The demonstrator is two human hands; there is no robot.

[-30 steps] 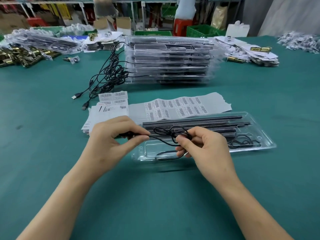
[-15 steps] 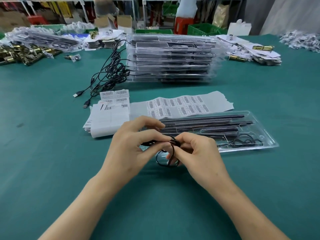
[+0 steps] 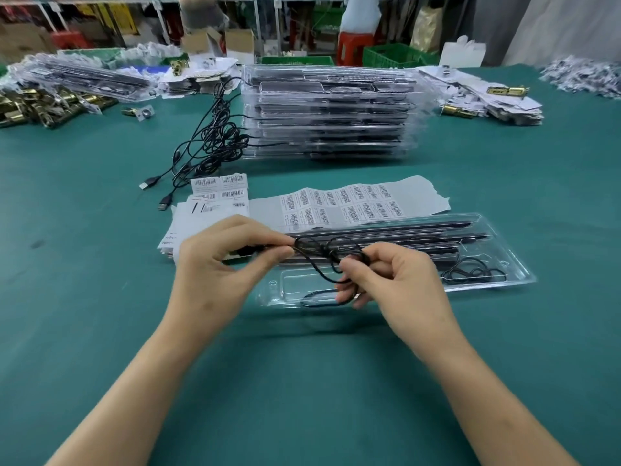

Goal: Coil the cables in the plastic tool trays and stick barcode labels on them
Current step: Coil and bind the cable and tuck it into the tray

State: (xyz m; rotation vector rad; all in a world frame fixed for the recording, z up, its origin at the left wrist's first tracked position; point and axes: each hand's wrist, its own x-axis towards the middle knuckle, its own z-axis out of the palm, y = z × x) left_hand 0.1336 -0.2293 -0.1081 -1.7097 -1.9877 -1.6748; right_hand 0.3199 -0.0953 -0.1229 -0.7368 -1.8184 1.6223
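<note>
The cable [image 3: 331, 257] is drawn wider than a moment before, above the tray [image 3: 289, 285]: plug end pinched by left fingers [image 3: 265, 235], loops by right fingers [image 3: 376, 255]. Light, limp, it is likely best gripped at the loops.

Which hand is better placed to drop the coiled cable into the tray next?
Likely the right hand: it holds the cable loops over the tray, while the left hand pinches only its end.

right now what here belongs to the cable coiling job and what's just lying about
Job: black cable, clear plastic tray, barcode label sheet, stacked trays, tangled USB cables.
Lying about: brass lock parts, flattened card boxes.
</note>
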